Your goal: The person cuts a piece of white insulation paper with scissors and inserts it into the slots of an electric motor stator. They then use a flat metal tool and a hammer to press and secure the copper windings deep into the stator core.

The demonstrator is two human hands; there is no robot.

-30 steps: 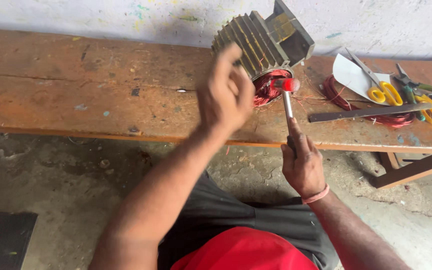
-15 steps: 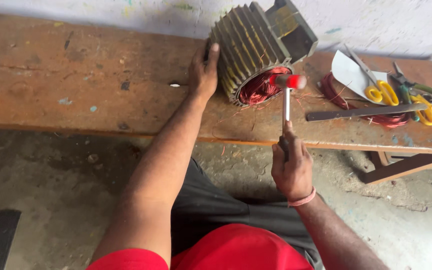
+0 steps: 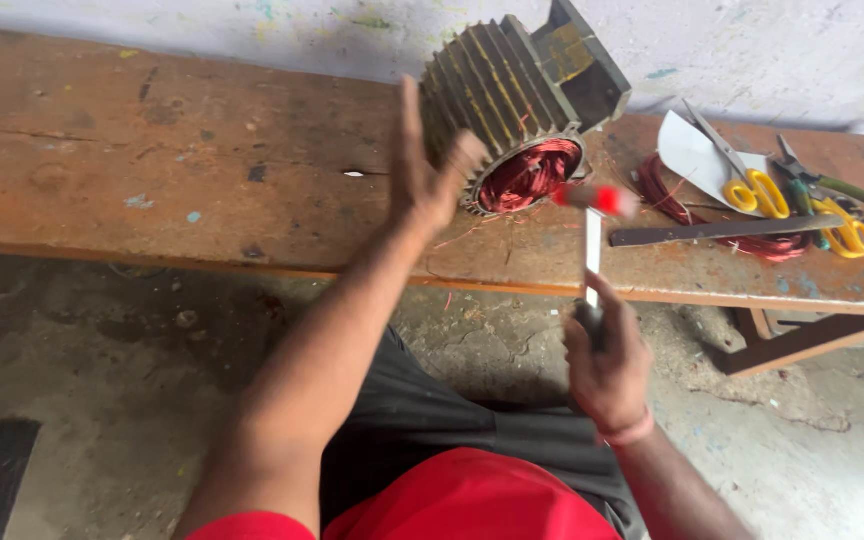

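A finned grey motor housing [image 3: 522, 75] lies tilted on the wooden bench [image 3: 172, 160], its open end showing red copper windings [image 3: 530, 175]. My left hand [image 3: 422, 170] is flat against the housing's left side, fingers apart and pointing up. My right hand [image 3: 607, 355] grips the dark handle of a small hammer [image 3: 593, 250] with a white shaft. Its red head [image 3: 597, 199] is blurred, just right of the windings' opening.
To the right on the bench lie a flat dark metal bar [image 3: 722, 232], two yellow-handled scissors [image 3: 762, 190], green-handled pliers [image 3: 832, 185], a white sheet [image 3: 692, 150] and loose red wire [image 3: 772, 245]. A pale wall runs behind the bench. Rough concrete floor lies below.
The left hand has shifted from gripping the housing's rim to lying flat against its side. The hammer head stays near the windings' opening, now blurred.
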